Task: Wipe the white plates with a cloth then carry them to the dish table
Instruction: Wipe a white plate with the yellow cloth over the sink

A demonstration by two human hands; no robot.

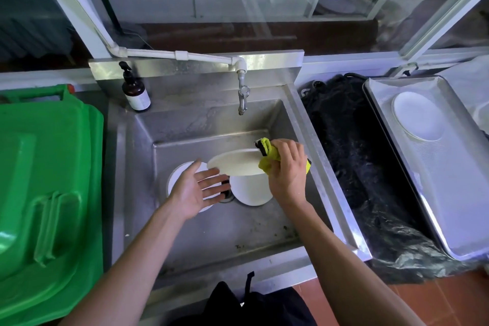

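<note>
The sink (201, 233) is lying under both hands. Two plates (252, 192) are lying flat beneath them; a third, the white plate (234, 164), is being held tilted in the cloth (270, 157), which is gripped by the right hand (287, 167). The left hand (197, 189) is spread open, holding nothing, just left of it. One-sided support is risking a slip onto the plates below.
</note>
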